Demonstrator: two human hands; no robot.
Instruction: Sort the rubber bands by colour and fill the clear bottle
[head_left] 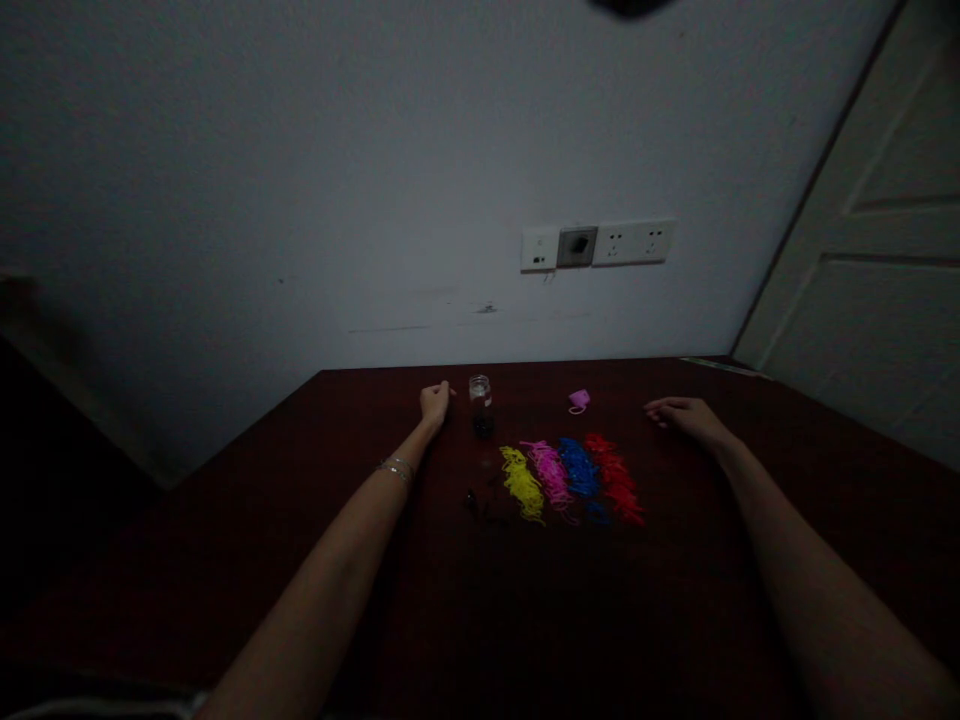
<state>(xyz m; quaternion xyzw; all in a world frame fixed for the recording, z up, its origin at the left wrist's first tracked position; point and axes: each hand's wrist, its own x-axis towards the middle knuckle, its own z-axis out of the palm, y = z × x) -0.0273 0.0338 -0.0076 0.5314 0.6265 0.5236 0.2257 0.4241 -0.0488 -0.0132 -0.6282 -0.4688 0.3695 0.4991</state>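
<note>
My left hand (436, 402) rests on the table left of a clear glass jar (481, 392), its fingers curled together; whether anything is inside them is hidden. On the right, my right hand (682, 414) lies on the table with fingers loosely extended and holds nothing. Between my hands lie four bundles of strands side by side: yellow (523, 486), pink (552, 474), blue (580, 468) and red (615, 478). Small dark items (471, 497) are scattered left of the yellow bundle. Behind the bundles sits a small pink object (579, 398) with a loop.
The dark red table (525, 620) meets a pale wall (420, 180) at its back edge. Sockets and a switch (577, 246) are mounted on the wall. A panelled door (885, 260) stands at the right.
</note>
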